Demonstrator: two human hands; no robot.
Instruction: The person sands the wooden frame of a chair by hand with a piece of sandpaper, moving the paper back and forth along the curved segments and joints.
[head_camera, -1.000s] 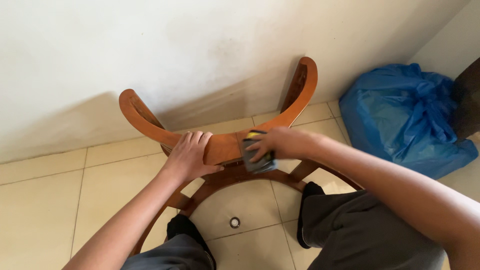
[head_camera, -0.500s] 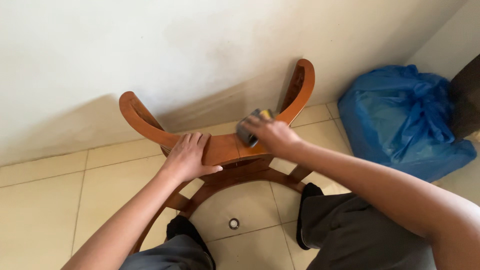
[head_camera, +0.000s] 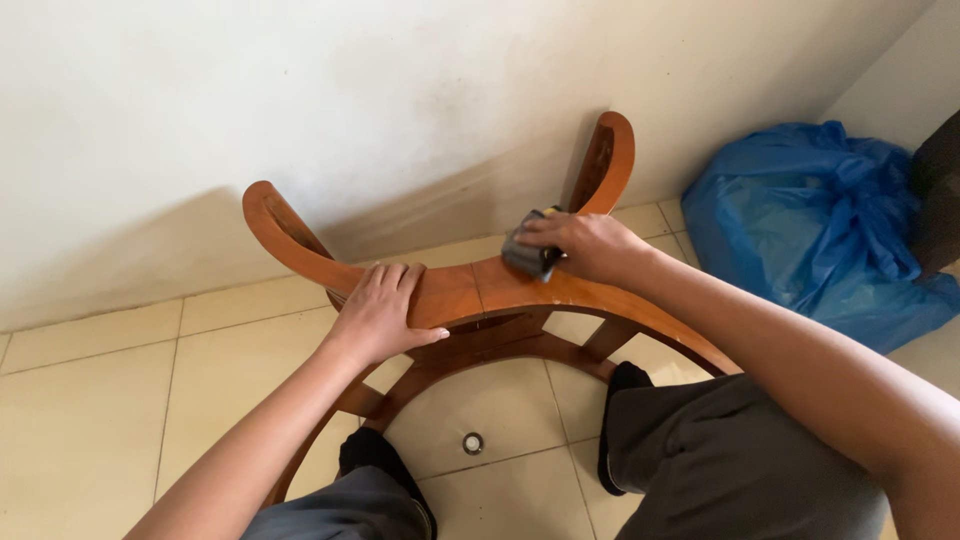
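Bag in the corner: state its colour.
The bag is blue, shown in the head view.

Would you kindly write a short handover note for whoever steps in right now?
Left hand: flat on the curved wooden frame, holding it steady.
Right hand: closed on a dark sanding pad, pressed to the frame's top face near the right upright.
Frame stands between the knees on the tiled floor, by the wall. Blue bag at right; small ring on the floor.
Done and left: cannot tell from the surface.

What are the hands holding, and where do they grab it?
The right hand grips a small dark sanding pad from above. The left hand lies flat on the curved wooden frame, gripping nothing.
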